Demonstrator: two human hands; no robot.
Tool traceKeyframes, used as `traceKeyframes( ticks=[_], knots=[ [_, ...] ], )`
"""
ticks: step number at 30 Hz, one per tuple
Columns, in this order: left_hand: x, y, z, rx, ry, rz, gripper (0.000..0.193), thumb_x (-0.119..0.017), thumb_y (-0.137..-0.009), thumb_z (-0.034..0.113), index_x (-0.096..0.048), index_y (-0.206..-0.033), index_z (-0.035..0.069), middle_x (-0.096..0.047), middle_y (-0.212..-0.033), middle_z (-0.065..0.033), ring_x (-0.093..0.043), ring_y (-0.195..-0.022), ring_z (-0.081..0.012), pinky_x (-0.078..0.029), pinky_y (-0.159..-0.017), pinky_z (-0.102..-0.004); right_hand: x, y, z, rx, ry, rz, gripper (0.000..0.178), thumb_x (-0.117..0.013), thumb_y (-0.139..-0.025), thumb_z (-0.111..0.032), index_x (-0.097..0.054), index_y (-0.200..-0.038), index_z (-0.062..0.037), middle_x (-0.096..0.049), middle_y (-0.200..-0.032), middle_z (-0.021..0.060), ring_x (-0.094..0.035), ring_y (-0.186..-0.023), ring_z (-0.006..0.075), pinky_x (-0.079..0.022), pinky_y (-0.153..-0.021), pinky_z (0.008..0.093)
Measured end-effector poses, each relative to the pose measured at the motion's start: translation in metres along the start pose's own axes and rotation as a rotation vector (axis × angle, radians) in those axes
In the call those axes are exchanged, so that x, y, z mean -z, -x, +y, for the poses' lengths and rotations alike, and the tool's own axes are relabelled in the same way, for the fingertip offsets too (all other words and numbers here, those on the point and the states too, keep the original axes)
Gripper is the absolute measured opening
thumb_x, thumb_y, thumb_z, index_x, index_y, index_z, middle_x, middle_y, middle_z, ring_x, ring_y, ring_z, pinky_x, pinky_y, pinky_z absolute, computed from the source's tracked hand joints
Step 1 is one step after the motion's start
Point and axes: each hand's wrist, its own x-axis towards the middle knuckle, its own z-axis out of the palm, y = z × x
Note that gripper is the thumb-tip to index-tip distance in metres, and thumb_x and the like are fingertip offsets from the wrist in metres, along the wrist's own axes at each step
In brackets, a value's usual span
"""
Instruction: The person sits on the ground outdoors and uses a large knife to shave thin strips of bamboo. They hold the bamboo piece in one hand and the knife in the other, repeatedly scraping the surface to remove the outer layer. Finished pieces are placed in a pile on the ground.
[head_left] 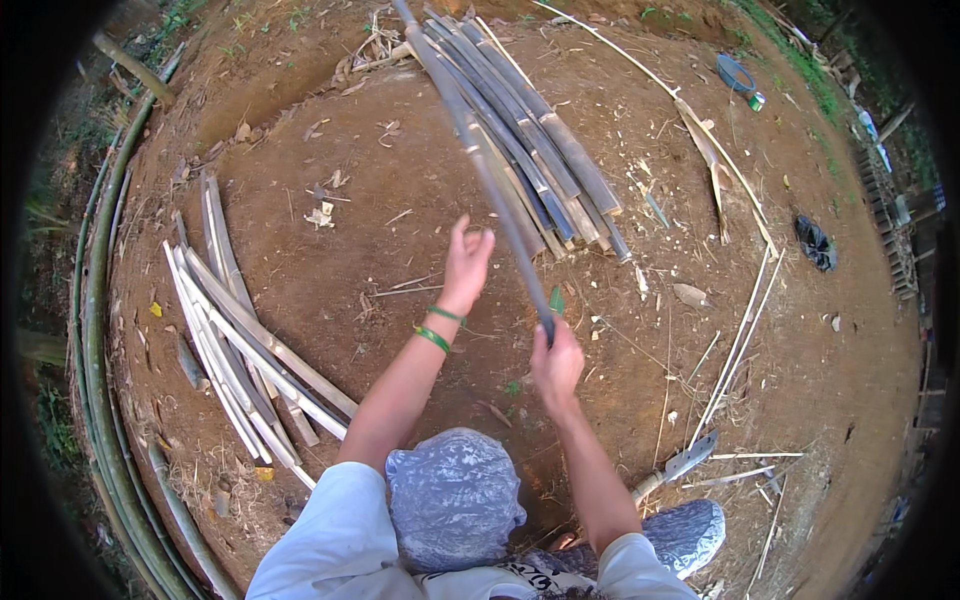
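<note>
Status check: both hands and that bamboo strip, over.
Right hand: closed on bamboo strip. Left hand: loosely open, empty. Strip overlaps bamboo pile in view; bladed tool lower right.

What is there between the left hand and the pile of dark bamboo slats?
In the head view, the long bamboo slat gripped by the right hand crosses between the left hand and the pile; brown soil shows around it.
</note>
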Motion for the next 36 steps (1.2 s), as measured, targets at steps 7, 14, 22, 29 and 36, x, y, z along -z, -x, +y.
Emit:
traceKeyframes(
  ticks=[7, 14, 22, 29, 36],
  knots=[
    [0.03, 0.08, -0.135, -0.274, -1.127, -0.09, 0.079, -0.059, -0.091, 0.054, -0.033, -0.154, 0.015, -0.02, -0.161, -0.0243, -0.018, -0.15, -0.0396, -0.013, -0.118, -0.0618, -0.02, -0.125, 0.056, 0.08, 0.172, 0.054, 0.031, -0.064, -0.092, -0.017, -0.063, -0.118, 0.0003, -0.067, -0.097, 0.0235, -0.069, -0.082, 0.0411, -0.057, -0.072, 0.0493],
    [0.028, 0.082, -0.132, -0.358, -1.144, -0.076, 0.074, -0.059, -0.09, 0.053, -0.04, -0.151, 0.017, -0.021, -0.161, -0.0222, -0.019, -0.15, -0.0383, -0.016, -0.118, -0.061, -0.048, -0.168, 0.072, 0.205, 0.347, 0.195, 0.038, -0.069, -0.088, -0.015, -0.06, -0.123, -0.0043, -0.057, -0.119, 0.0228, -0.055, -0.113, 0.0399, -0.044, -0.096, 0.0497],
    [0.058, 0.084, -0.149, -0.391, -0.953, 0.002, 0.063, -0.067, -0.088, 0.043, -0.053, -0.141, 0.013, -0.034, -0.156, -0.0198, -0.028, -0.146, -0.0386, -0.02, -0.118, -0.057, -0.08, 0.007, 0.083, 0.045, 0.288, -0.061, 0.055, -0.066, -0.09, -0.026, -0.05, -0.139, -0.0064, -0.035, -0.15, 0.0255, -0.038, -0.137, 0.042, -0.028, -0.114, 0.0536],
    [0.203, 0.133, -0.12, -0.134, -0.977, 0.767, 0.066, -0.076, -0.081, 0.028, -0.05, -0.136, 0.0, -0.042, -0.145, -0.0267, -0.037, -0.138, -0.0432, -0.03, -0.115, -0.054, -0.083, 0.034, 0.1, 0.061, 0.517, -0.11, 0.062, -0.059, -0.093, -0.037, -0.042, -0.147, -0.0114, -0.026, -0.159, 0.0212, -0.025, -0.147, 0.0392, -0.02, -0.118, 0.0573],
    [0.273, 0.183, -0.156, 0.329, -1.117, 0.769, 0.07, -0.07, -0.074, 0.011, -0.045, -0.138, -0.005, -0.042, -0.142, -0.0255, -0.04, -0.132, -0.0446, -0.031, -0.113, -0.052, -0.08, 0.033, 0.101, 0.111, 0.495, -0.102, 0.067, -0.06, -0.092, -0.042, -0.042, -0.147, -0.0097, -0.025, -0.158, 0.0235, -0.024, -0.146, 0.0414, -0.02, -0.117, 0.0592]
  ],
)
